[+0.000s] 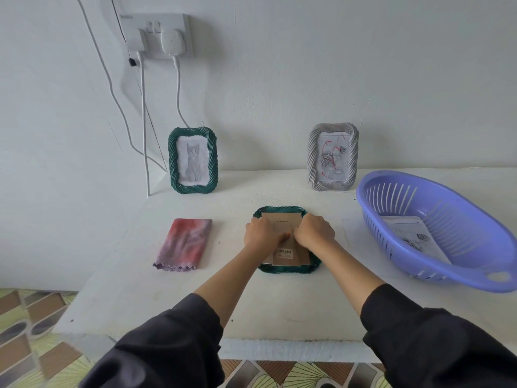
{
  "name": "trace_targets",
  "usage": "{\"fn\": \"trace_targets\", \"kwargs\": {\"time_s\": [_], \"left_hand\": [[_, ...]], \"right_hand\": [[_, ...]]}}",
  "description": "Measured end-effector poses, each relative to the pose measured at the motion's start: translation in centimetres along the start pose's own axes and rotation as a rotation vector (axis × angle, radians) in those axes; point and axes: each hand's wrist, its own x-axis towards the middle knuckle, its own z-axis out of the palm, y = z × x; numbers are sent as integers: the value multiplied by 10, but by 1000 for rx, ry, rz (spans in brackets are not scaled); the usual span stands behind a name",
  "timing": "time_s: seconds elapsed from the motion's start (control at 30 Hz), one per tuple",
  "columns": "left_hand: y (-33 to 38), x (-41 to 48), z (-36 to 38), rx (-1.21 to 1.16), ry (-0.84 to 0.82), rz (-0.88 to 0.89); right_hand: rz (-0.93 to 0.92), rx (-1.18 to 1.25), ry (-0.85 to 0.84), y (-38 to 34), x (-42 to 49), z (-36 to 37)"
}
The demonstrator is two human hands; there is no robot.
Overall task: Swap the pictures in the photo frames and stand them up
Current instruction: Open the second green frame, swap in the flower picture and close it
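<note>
Face-down green frame (288, 268): mid backing hidden under both hands.

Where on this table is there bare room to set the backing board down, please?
Free patches: between the folded cloth and the face-down green frame, the near strip below the cloth, and mid-table between the standing green frame and grey frame. Crowded: the right side, between face-down frame and purple basket.
</note>
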Motion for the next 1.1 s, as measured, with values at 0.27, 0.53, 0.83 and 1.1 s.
{"fn": "trace_targets", "kwargs": {"time_s": [0.27,0.53,0.83,1.1], "left_hand": [[0,-4,0,-2,26,7],[-26,-2,-15,-83,41,-110],[-31,-16,-15,-201,-11,-84],[-45,-33,-24,-127,28,17]], "right_hand": [[-54,10,-25,8,-4,-5],[-88,193,-79,38,-9,-12],[-171,244,-60,50,-17,-2],[-365,214,-41,64,-29,2]]}}
